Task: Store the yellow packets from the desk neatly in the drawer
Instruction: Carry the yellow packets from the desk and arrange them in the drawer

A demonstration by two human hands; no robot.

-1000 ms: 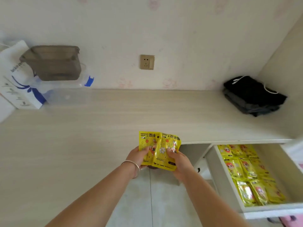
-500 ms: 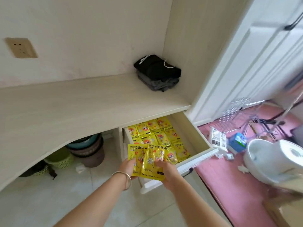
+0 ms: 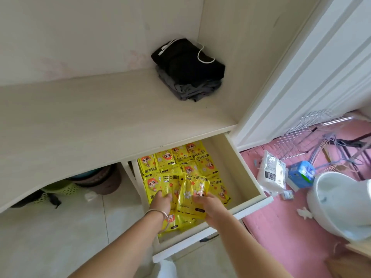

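Both hands had lowered into the drawer; left hand and right hand fingers gripped yellow hand-warmer packets.

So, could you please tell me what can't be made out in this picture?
- Head view: packets at the drawer back, hidden under the desk.
- Packets below the left hand and right hand: covered.
- Packet print: too small.

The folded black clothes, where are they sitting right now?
The folded black clothes lie on the desk in its far right corner against the wall, above and behind the open drawer, well away from both hands.
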